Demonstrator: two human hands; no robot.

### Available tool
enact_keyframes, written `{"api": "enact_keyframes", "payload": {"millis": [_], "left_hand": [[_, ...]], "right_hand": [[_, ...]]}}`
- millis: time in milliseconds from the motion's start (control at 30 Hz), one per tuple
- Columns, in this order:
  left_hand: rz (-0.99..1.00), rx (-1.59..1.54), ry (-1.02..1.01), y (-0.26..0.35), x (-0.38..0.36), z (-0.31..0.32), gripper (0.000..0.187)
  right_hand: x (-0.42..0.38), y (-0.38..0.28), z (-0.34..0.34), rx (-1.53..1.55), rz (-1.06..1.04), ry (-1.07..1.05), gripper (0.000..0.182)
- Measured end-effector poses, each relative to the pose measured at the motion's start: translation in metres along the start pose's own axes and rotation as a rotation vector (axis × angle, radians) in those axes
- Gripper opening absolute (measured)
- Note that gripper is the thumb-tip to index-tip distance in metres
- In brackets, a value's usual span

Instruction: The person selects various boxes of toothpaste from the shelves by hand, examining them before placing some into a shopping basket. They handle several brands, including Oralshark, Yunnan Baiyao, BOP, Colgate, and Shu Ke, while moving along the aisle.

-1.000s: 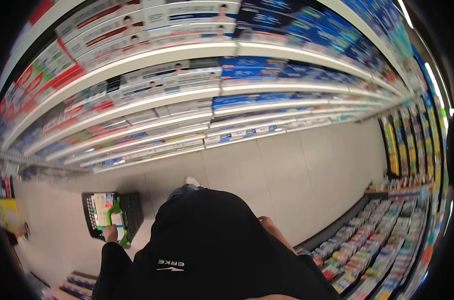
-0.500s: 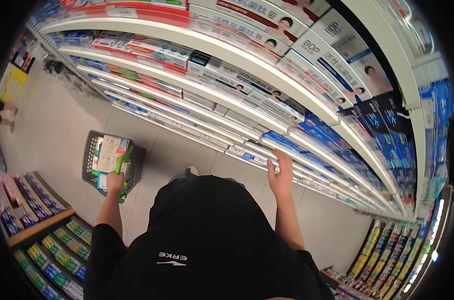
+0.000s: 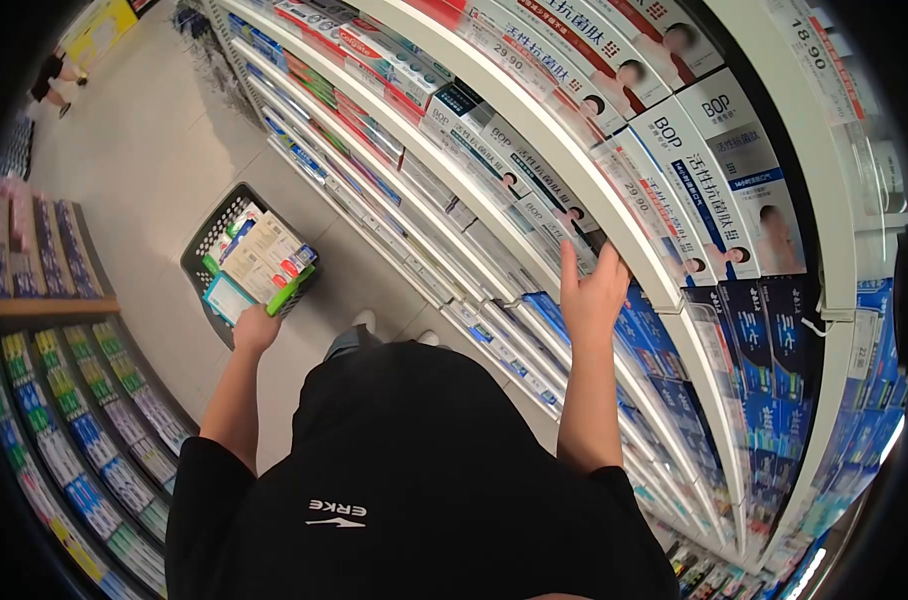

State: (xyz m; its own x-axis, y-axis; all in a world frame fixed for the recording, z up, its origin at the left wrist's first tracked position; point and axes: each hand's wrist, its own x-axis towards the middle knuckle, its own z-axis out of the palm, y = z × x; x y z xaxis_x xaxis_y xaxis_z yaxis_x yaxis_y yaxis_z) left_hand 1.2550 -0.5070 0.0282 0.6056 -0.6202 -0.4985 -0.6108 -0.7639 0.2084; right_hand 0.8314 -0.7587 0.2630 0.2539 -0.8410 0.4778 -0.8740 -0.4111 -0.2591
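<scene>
My left hand (image 3: 257,330) is closed round the green handle (image 3: 292,292) of a dark grey shopping basket (image 3: 202,245). Inside the basket lie a beige printed package (image 3: 262,258), a teal-edged box (image 3: 228,298) and other packs. My right hand (image 3: 595,292) is raised at the shelf, fingers apart with nothing held, close to the BOP toothpaste boxes (image 3: 541,222) and the blue boxes (image 3: 646,328). Its fingertips are near the lit shelf edge; whether they touch anything cannot be made out.
Tall shelves of boxed toothpaste (image 3: 680,170) curve along the right. At the lower left stands a rack of toothbrush packs (image 3: 84,440). Another person (image 3: 54,78) is at the far upper left on the tiled floor (image 3: 164,150). My shoes show below the basket's right side.
The view has turned, and the shelves now stand more steeply. My right hand has moved up and right to the shelf front, fingers spread. The basket remains in my left hand.
</scene>
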Motion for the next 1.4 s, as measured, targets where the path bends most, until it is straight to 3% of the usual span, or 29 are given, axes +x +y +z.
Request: {"api": "enact_keyframes", "payload": {"millis": [367,700,833,933,967,1067,1100,1133,1200,1333,1400], "left_hand": [[0.018,0.064,-0.127,0.039,-0.112,0.061,0.034],[0.08,0.052,-0.118,0.046,-0.186,0.116,0.032],[0.097,-0.01,-0.202,0.048,-0.208,0.135,0.04],[0.106,-0.113,-0.27,0.046,-0.225,0.138,0.054],[0.16,-0.139,-0.284,0.041,-0.227,0.144,0.06],[0.288,-0.467,-0.239,0.039,-0.238,0.153,0.069],[0.334,-0.551,-0.154,0.042,-0.24,0.154,0.058],[0.4,-0.539,-0.024,0.042,-0.235,0.167,0.061],[0.349,-0.796,-0.105,0.059,-0.246,0.149,0.073],[0.387,-1.383,-0.435,0.086,-0.256,0.118,0.068],[0.378,-1.674,-0.499,0.098,-0.269,0.108,0.063]], "right_hand": [[0.024,0.014,-0.012,0.168,-0.056,-0.206,0.064],[0.042,0.032,0.006,0.248,-0.049,-0.196,0.06],[0.049,0.054,0.024,0.47,-0.089,-0.229,0.07],[0.04,0.038,0.002,0.402,0.048,-0.348,0.069],[0.036,0.056,0.03,0.504,-0.103,-0.122,0.06],[0.0,0.019,0.006,0.373,-0.25,0.048,0.046],[-0.019,0.013,0.006,0.354,-0.304,0.03,0.047],[-0.04,0.007,0.007,0.33,-0.358,0.013,0.048],[-0.092,-0.008,0.01,0.396,-0.475,-0.045,0.049],[-0.193,-0.051,0.006,0.536,-0.673,-0.236,0.048],[-0.228,-0.074,-0.002,0.592,-0.733,-0.288,0.049]]}}
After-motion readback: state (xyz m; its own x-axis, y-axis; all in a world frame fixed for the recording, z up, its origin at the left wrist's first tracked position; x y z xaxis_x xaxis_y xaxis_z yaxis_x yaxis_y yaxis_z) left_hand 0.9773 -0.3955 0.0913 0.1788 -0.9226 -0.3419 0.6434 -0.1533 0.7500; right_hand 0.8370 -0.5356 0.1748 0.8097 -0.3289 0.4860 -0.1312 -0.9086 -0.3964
